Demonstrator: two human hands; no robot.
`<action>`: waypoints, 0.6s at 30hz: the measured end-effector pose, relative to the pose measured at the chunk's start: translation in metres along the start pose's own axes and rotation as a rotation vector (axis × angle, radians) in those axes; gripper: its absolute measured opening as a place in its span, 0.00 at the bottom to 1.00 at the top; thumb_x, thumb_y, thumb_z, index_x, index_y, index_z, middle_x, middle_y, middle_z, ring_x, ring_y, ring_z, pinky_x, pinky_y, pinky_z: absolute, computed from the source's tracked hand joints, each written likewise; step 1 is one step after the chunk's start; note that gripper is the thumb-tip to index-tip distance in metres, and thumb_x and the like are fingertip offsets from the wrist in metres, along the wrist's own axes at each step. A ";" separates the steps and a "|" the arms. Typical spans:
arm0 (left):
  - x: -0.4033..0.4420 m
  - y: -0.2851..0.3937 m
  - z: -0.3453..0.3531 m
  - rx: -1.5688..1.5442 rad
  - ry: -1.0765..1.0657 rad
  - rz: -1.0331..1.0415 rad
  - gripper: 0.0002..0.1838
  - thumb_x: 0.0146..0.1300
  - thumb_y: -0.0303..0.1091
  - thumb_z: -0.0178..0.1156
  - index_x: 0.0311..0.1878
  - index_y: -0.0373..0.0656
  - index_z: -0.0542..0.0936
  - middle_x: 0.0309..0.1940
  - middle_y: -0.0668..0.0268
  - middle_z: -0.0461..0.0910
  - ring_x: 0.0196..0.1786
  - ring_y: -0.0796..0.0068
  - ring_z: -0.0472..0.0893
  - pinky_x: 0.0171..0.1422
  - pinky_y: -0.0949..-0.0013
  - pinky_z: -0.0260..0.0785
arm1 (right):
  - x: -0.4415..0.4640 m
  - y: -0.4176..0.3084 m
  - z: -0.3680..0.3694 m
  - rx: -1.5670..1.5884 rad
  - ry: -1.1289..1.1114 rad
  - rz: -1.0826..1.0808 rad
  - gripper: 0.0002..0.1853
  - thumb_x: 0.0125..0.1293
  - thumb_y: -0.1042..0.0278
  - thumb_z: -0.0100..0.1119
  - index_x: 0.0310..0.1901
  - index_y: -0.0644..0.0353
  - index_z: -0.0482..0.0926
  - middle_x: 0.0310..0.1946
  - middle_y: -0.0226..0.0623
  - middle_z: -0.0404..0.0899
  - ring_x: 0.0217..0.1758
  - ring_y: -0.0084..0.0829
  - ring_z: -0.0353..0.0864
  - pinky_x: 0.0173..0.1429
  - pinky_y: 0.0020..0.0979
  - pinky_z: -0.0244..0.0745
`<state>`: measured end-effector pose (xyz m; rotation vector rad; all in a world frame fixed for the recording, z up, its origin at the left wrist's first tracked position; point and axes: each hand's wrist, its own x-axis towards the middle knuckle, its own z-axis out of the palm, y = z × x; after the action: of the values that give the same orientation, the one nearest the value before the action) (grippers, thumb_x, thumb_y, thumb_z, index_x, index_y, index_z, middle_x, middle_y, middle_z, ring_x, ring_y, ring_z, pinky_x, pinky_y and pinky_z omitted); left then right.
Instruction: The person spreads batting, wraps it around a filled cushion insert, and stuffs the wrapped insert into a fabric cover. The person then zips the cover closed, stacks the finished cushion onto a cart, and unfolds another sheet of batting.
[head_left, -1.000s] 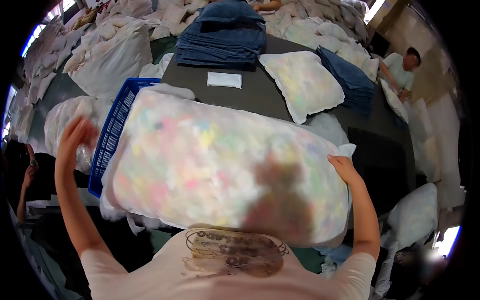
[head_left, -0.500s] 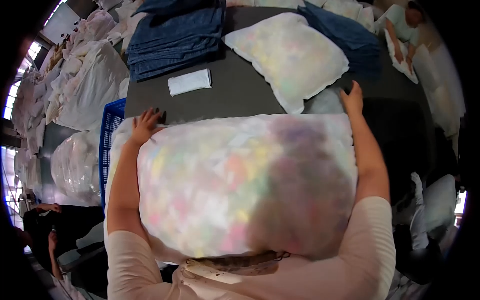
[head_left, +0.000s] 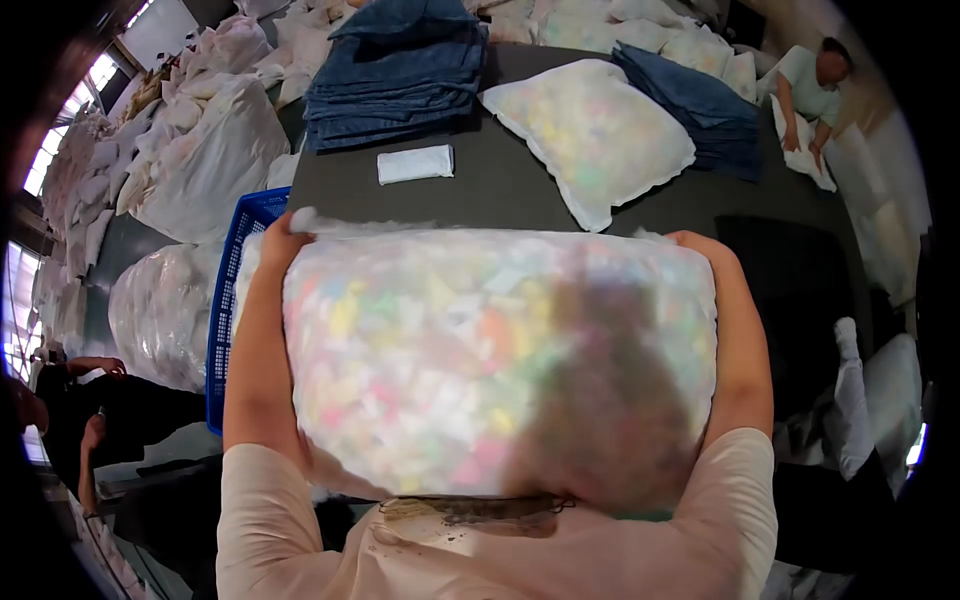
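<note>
A large, plump white pillow [head_left: 430, 340] with multicoloured filling showing through lies lengthwise across the front of me, against my shirt. My left hand [head_left: 287, 238] is at its far left corner, fingers bent over the edge and partly hidden. At the far right corner, my right hand [head_left: 692, 242] curls over the edge in the same way, its fingertips partly out of sight. Both forearms run along the pillow's short sides. A shadow falls over its right half. Beyond it on the dark table [head_left: 350, 195] are a small white packet [head_left: 415, 164] and a smaller filled pillow [head_left: 595, 135].
Folded denim [head_left: 395, 80] is stacked at the back left, with more denim [head_left: 695, 110] at the back right. A blue basket [head_left: 217, 330] stands left. One person [head_left: 810, 95] handles white cloth at right; another [head_left: 120, 410] is at left. White bags [head_left: 215, 150] pile up behind.
Since the first frame, my left hand has come in to the pillow's far left corner, and the pillow now lies straighter. My right hand, raised half a second ago, has come down on the far right corner.
</note>
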<state>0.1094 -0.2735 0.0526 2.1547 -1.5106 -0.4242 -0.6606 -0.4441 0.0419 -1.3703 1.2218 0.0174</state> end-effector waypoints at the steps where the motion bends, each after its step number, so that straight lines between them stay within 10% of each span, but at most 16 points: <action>1: -0.008 0.010 -0.010 -0.199 0.036 0.054 0.32 0.52 0.33 0.73 0.63 0.42 0.78 0.53 0.58 0.84 0.55 0.64 0.83 0.59 0.64 0.73 | -0.022 -0.017 0.002 0.029 0.074 -0.053 0.16 0.63 0.69 0.66 0.51 0.63 0.85 0.42 0.31 0.87 0.43 0.23 0.83 0.53 0.29 0.78; 2: -0.023 0.022 -0.011 -0.335 0.248 -0.020 0.25 0.55 0.19 0.68 0.58 0.39 0.80 0.48 0.62 0.85 0.49 0.71 0.83 0.54 0.69 0.74 | -0.049 -0.035 0.001 0.059 0.147 -0.106 0.16 0.63 0.69 0.66 0.52 0.63 0.84 0.42 0.31 0.87 0.43 0.24 0.83 0.53 0.29 0.78; 9: -0.095 0.056 -0.124 -0.645 0.310 0.058 0.15 0.59 0.21 0.63 0.50 0.41 0.82 0.40 0.68 0.84 0.43 0.77 0.80 0.49 0.73 0.73 | -0.209 -0.002 -0.018 0.460 0.418 -0.714 0.24 0.60 0.71 0.66 0.59 0.66 0.78 0.51 0.36 0.84 0.55 0.30 0.83 0.62 0.33 0.75; 18: -0.158 -0.039 -0.214 -0.488 0.142 -0.046 0.14 0.67 0.26 0.56 0.53 0.41 0.85 0.45 0.66 0.85 0.45 0.77 0.83 0.52 0.74 0.73 | -0.271 0.035 0.036 -0.295 0.712 -0.017 0.07 0.59 0.78 0.66 0.39 0.66 0.86 0.30 0.29 0.83 0.33 0.18 0.78 0.41 0.24 0.73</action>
<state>0.1934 -0.0714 0.2086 1.7942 -1.1390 -0.5742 -0.7801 -0.2402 0.1842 -1.7142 1.8498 -0.3398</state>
